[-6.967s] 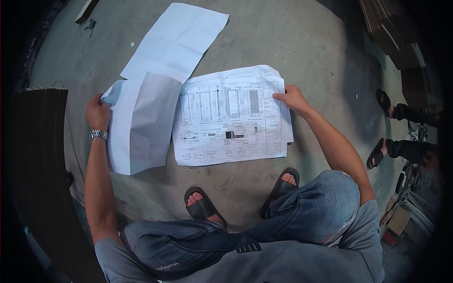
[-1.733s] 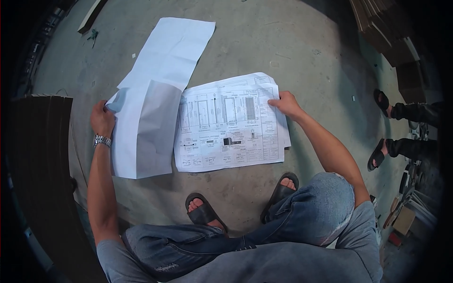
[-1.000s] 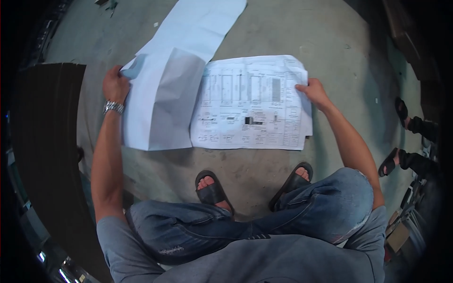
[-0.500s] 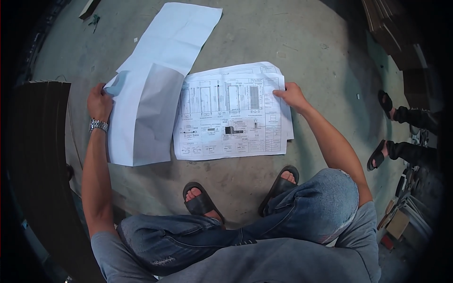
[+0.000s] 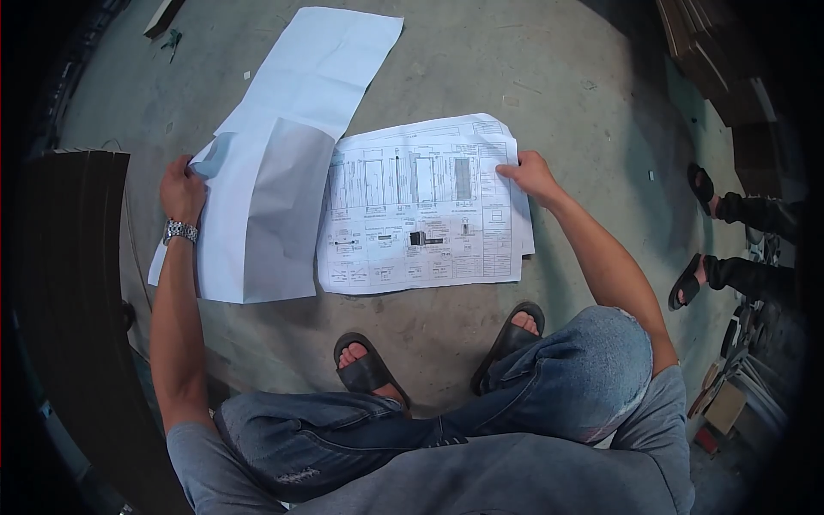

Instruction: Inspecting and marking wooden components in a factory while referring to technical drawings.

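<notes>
A stack of technical drawing sheets [image 5: 403, 249], printed with line diagrams, spreads between my hands. My right hand [image 5: 534, 178] grips its right edge, thumb on top and fingers beneath. On the left, large folded-over blank paper sheets [image 5: 227, 232] are pinched at their left edge by my left hand [image 5: 181, 190], which wears a metal watch on its wrist. Part of the left fingers is hidden by the paper. From these sheets a long creased flap [image 5: 322, 60] stretches away over the floor, its blank side up.
Dark stacked boards [image 5: 73, 257] stand close on my left. Further brown boards [image 5: 717, 60] are at the far right. Another person's legs in dark trousers and sandals [image 5: 699, 279] are at the right edge. Loose scraps [image 5: 730, 403] lie at the lower right. My sandalled feet [image 5: 369, 369] are just below the drawings.
A corner of white paper now shows to the left of my left forearm. The left sheets have shifted slightly. My right hand stays in place on the drawings.
</notes>
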Action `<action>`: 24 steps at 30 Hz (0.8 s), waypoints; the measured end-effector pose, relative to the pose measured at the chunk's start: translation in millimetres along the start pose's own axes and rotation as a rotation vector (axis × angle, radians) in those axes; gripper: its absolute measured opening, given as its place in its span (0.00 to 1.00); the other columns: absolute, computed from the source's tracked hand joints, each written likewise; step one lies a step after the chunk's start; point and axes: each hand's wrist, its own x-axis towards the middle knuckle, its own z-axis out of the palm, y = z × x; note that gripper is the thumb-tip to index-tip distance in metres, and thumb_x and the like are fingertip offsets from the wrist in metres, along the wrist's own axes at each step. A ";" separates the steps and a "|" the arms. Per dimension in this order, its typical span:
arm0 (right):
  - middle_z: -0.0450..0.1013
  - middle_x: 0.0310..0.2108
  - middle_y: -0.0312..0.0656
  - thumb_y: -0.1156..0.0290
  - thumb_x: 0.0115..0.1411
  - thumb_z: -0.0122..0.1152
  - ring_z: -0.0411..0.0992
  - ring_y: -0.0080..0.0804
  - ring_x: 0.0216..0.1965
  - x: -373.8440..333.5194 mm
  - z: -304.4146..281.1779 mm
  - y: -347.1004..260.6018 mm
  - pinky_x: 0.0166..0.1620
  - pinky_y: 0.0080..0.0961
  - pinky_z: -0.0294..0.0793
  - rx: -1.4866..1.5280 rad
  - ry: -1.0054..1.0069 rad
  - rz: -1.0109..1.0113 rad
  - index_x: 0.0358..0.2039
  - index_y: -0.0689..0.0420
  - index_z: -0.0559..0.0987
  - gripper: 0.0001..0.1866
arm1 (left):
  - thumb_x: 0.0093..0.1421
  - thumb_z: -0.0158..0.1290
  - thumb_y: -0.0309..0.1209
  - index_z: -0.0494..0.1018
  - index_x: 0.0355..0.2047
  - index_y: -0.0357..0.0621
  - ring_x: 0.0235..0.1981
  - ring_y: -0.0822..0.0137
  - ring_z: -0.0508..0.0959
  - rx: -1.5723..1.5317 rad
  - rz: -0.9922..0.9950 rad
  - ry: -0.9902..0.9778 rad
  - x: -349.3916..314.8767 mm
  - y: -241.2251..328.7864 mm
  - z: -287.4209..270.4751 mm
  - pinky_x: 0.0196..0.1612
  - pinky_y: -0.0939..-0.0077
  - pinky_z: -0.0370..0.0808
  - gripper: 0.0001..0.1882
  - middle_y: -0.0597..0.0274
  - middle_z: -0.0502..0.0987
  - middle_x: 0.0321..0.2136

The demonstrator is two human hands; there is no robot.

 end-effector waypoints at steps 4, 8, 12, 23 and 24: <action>0.81 0.40 0.46 0.70 0.59 0.65 0.79 0.30 0.37 -3.1 1.9 -5.0 0.43 0.28 0.76 -0.013 -0.021 -0.013 0.48 0.68 0.81 0.19 | 0.60 0.47 0.26 0.80 0.42 0.46 0.39 0.45 0.79 -0.002 -0.005 0.003 -1.4 -1.3 -0.7 0.43 0.54 0.76 0.14 0.47 0.80 0.37; 0.81 0.40 0.47 0.70 0.58 0.65 0.79 0.31 0.38 -5.1 0.1 -6.0 0.44 0.29 0.76 -0.010 -0.026 -0.023 0.47 0.68 0.81 0.19 | 0.59 0.47 0.26 0.80 0.42 0.45 0.39 0.44 0.79 -0.019 -0.004 -0.009 -2.0 0.8 -1.2 0.43 0.55 0.75 0.14 0.47 0.80 0.38; 0.81 0.40 0.47 0.70 0.59 0.65 0.79 0.31 0.38 -3.4 -0.2 -4.6 0.44 0.29 0.76 -0.029 -0.019 -0.030 0.47 0.69 0.81 0.19 | 0.59 0.47 0.26 0.80 0.42 0.45 0.40 0.44 0.79 -0.040 -0.024 -0.006 -1.2 2.5 -2.5 0.44 0.55 0.75 0.14 0.46 0.80 0.38; 0.81 0.41 0.48 0.70 0.59 0.65 0.79 0.32 0.40 -6.1 0.2 -9.1 0.47 0.29 0.76 -0.026 -0.027 -0.011 0.47 0.69 0.81 0.19 | 0.60 0.48 0.27 0.80 0.41 0.48 0.39 0.45 0.79 -0.017 -0.014 -0.012 1.6 -3.7 3.3 0.41 0.54 0.76 0.13 0.48 0.80 0.37; 0.81 0.41 0.48 0.70 0.59 0.65 0.79 0.32 0.40 -6.1 -0.5 -8.2 0.47 0.29 0.76 -0.026 -0.026 -0.011 0.47 0.69 0.81 0.19 | 0.60 0.48 0.27 0.80 0.41 0.48 0.39 0.45 0.79 -0.018 -0.013 -0.012 1.5 -3.4 4.0 0.41 0.54 0.76 0.13 0.48 0.80 0.37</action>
